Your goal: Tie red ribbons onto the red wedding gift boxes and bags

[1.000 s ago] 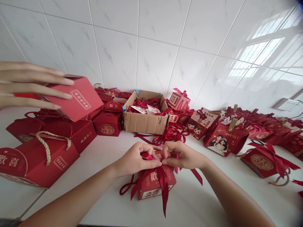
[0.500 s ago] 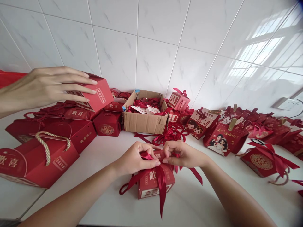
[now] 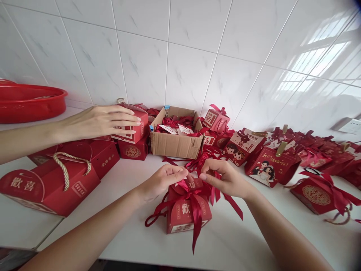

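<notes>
Drawn apart since the earlier frame, the left hand [image 3: 166, 180] and right hand [image 3: 225, 177] leave a wider gap above a small red gift box [image 3: 184, 216], baring the crossing of its red satin ribbon [image 3: 196, 216]. From my remote feed I judge a knot formed, though not how tight. The box sits upright on the white bench [image 3: 135, 241], a red rope handle [image 3: 150, 220] looping out at its left. Both hands hover either side of the box's top, wrists angled inward, fingers curled; the left thumb meets its forefinger, but I cannot tell whether either hand grips ribbon. Beyond stands an open cardboard carton [image 3: 176, 145]. Left of it, a co-worker's hand [image 3: 104, 120] has lowered another red box [image 3: 143, 126], apparently onto a dark red carry box [image 3: 132, 149]. Far left, a red basin [image 3: 36, 105] now shows more fully.
</notes>
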A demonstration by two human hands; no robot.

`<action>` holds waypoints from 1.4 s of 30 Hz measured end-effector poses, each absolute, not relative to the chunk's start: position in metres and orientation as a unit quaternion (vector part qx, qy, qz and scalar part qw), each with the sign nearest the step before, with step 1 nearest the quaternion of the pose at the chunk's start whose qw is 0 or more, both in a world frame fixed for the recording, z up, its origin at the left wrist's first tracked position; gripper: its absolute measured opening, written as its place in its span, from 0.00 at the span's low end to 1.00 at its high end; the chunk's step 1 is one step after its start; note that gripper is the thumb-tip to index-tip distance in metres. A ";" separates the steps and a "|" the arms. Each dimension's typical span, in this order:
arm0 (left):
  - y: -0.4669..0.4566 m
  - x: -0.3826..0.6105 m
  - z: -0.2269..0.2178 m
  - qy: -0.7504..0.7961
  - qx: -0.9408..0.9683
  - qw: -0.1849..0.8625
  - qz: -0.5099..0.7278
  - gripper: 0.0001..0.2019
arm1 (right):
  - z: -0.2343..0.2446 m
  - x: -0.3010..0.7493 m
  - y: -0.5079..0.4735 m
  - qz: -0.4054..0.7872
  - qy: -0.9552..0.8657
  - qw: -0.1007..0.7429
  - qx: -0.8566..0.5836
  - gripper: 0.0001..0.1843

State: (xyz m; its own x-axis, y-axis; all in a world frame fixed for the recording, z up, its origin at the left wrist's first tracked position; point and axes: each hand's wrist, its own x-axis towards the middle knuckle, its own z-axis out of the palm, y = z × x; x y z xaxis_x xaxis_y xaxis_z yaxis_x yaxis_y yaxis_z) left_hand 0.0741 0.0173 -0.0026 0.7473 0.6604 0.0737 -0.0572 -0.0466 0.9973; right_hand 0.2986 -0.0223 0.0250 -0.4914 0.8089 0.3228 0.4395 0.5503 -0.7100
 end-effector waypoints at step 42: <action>0.020 0.081 -0.014 0.288 0.576 0.662 0.384 0.20 | 0.029 0.273 -0.052 0.197 -0.862 0.187 -0.428 0.08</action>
